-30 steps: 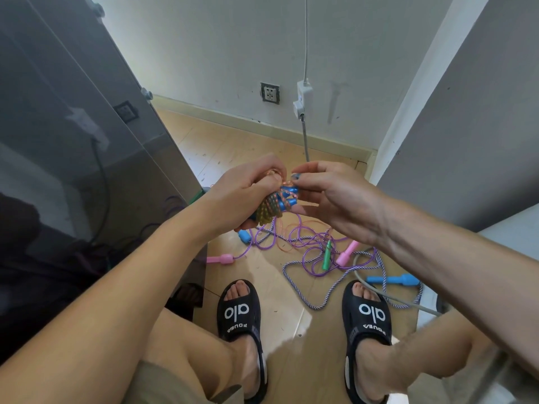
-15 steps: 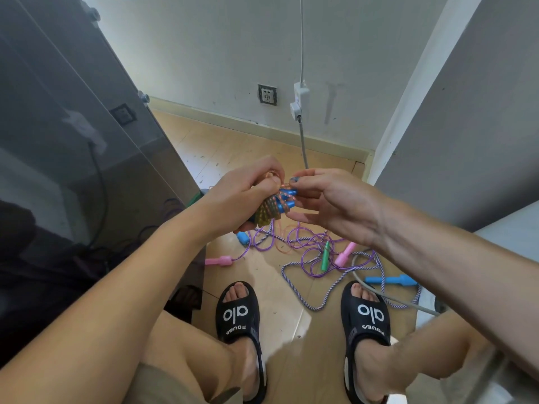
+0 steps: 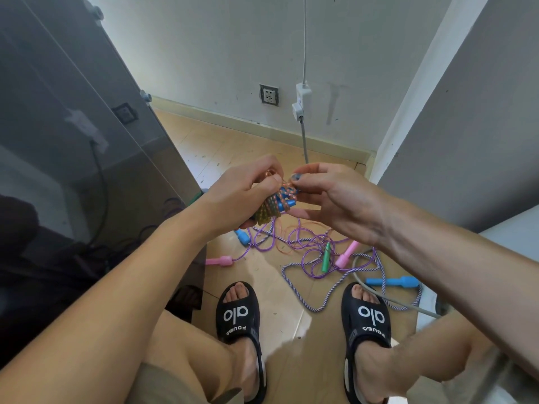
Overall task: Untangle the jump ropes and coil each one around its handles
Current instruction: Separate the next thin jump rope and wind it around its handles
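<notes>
1. Your left hand [image 3: 242, 196] grips a coiled jump rope bundle [image 3: 272, 205], fingers curled over the top of it and the thumb lying along its near side.
2. Your right hand [image 3: 335, 199] sits at 3 o'clock of that bundle, with thumb and forefinger pinching an orange rope strand [image 3: 287, 189] at the bundle's upper end, just beside your left thumb.
3. That bundle shows yellow-orange rope turns wound around blue handles [image 3: 287, 204], whose ends stick out toward your right palm.
4. Below the hands, toward 6 o'clock, a tangle of purple rope [image 3: 309, 246] lies on the wooden floor [image 3: 233, 147].
5. One pink handle [image 3: 220, 261] lies at 7 o'clock of the bundle, well apart from the hands; a second pink handle [image 3: 345, 256] and a green handle [image 3: 326, 258] lie close together at 5 o'clock, inside the tangle.
6. A blue handle on the floor [image 3: 242, 237] lies just under your left hand; another blue handle [image 3: 393, 281] lies farther out at 4 o'clock, beside your right sandal [image 3: 367, 316].
7. Purple-and-white braided rope [image 3: 318, 304] loops between your two sandals.
</notes>
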The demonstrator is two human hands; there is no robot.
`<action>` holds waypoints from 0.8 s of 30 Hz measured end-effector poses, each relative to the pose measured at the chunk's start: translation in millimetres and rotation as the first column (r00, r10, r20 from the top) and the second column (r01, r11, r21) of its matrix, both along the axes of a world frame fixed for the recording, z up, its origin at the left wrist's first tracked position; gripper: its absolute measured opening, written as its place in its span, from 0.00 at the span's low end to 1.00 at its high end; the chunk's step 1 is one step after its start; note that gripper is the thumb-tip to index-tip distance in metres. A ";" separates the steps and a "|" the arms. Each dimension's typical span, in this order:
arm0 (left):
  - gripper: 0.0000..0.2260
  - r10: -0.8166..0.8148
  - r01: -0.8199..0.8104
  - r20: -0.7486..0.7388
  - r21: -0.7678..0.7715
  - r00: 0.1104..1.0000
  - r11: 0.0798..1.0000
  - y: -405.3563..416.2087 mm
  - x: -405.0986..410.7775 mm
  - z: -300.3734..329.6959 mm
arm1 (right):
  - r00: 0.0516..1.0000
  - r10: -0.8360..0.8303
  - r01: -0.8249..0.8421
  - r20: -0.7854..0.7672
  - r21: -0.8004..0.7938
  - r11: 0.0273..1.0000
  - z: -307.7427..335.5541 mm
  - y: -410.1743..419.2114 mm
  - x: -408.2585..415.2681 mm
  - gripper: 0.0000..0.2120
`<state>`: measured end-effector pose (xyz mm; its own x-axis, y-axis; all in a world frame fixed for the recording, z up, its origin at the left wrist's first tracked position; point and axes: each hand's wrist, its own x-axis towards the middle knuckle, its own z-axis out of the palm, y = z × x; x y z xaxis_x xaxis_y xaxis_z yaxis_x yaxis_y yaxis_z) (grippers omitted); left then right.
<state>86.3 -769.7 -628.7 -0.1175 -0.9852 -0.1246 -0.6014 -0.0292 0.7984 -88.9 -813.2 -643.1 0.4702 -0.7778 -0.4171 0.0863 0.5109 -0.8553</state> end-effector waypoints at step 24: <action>0.07 -0.052 0.072 0.189 -0.100 0.981 0.992 -6.6 2.9 -10.1 | 0.979 -0.017 0.030 -0.204 0.059 0.998 0.5 1.7 -3.8 0.10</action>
